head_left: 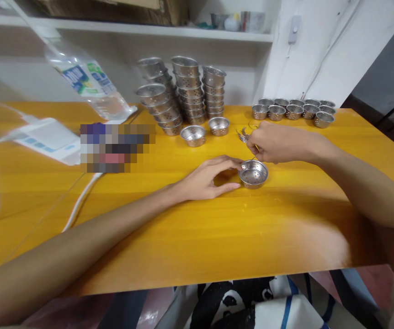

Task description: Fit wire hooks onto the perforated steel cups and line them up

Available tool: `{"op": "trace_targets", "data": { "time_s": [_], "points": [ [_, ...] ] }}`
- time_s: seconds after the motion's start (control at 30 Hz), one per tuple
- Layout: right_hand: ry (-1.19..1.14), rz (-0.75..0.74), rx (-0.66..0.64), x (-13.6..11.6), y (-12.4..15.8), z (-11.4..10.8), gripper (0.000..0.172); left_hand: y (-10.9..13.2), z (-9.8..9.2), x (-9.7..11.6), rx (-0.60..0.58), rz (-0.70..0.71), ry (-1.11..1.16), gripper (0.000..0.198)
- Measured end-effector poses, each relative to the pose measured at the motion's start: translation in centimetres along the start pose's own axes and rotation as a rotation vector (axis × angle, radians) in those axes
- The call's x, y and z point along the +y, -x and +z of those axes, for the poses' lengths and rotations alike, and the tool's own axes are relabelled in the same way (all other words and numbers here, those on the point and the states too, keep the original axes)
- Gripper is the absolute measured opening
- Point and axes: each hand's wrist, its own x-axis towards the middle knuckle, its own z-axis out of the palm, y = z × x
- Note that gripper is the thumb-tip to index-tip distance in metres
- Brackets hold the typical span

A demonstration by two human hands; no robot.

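Note:
A small round steel cup with holes punched in it (253, 176) stands upright on the yellow table (197, 242). My left hand (205, 178) reaches in from the left, its fingers at the cup's rim and its thumb low by the near side, steadying it. Just above the far rim, my right hand (279, 141) is closed in a pinch on a thin metal wire (253, 158). Much of that wire is hidden by the fingers. Behind the right fingertips lies a little bunch of curved metal wire pieces (242, 135), partly covered by the hand.
Tall stacks of perforated cups (188, 91) rise at the back, with two single cups (193, 136) in front. More cups (295, 112) stand in rows at back right. Leftward are a tilted plastic bottle (90, 82), a white power strip (48, 139) with cables, and a blurred-out patch.

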Motion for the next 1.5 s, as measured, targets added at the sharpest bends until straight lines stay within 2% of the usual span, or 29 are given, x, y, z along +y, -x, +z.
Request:
{"op": "trace_targets", "data": {
  "time_s": [0.17, 0.5, 0.73, 0.93, 1.2, 1.5],
  "points": [
    [-0.039, -0.039, 0.076, 0.1, -0.2, 0.3, 0.022, 0.1, 0.1, 0.2, -0.002, -0.082, 0.007, 0.037],
    [-0.062, -0.027, 0.133, 0.3, -0.7, 0.9, 0.016, 0.1, 0.0, 0.0, 0.033, -0.125, 0.009, 0.037],
    [-0.108, -0.043, 0.126, 0.1, -1.4, 0.6, 0.019, 0.2, 0.1, -0.4, 0.051, -0.139, 0.028, 0.043],
    [-0.050, -0.045, 0.187, 0.5, -1.7, 1.2, 0.023, 0.2, 0.1, -0.6, 0.056, -0.155, 0.050, 0.048],
    [0.059, -0.001, 0.156, -0.6, -1.8, 1.4, 0.021, 0.2, 0.1, -1.0, 0.089, -0.187, 0.071, 0.060],
    [0.120, 0.009, 0.130, -2.2, -1.7, 0.7, 0.024, 0.0, 0.1, -1.2, 0.146, -0.232, 0.112, 0.062]
  ]
}}
